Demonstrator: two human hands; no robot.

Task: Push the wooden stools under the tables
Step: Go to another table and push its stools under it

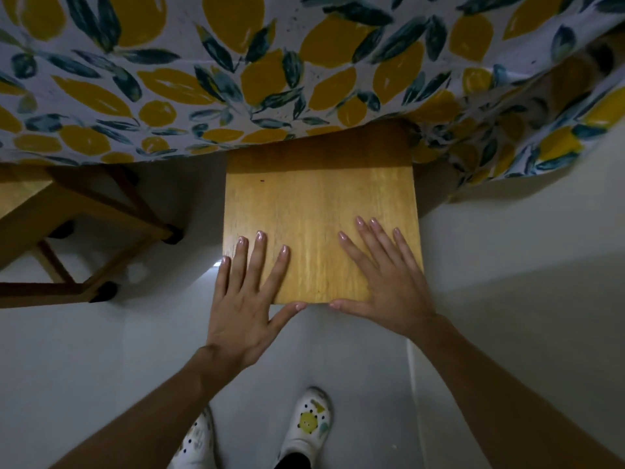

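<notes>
Both forearms reach forward from the bottom of the view, above a pair of white shoes (306, 431) on the pale floor (507, 316). Each hand lies flat on the near part of the wooden stool (318, 204). On the left hand (245, 299) the fingers (258, 252) are spread over the seat's near-left corner, the little one hanging past the side edge, the thumb hooked against the near edge. The right hand (389, 275) is spread too, palm down on the near-right part, its thumb along the same edge. Nothing is pinched; both hands are simply pressing.

The stool stands straight ahead of the fingers, its far edge already in shadow beneath the hanging lemon-print tablecloth (236, 79) that covers the tabletop. Most of the seat sticks out toward the person. Its square seat lines up with the table edge, so the push probably runs directly away from the body, both hands sharing it about equally. A second stool (101, 214) sits to the left, partly under the cloth and clear of the path.
</notes>
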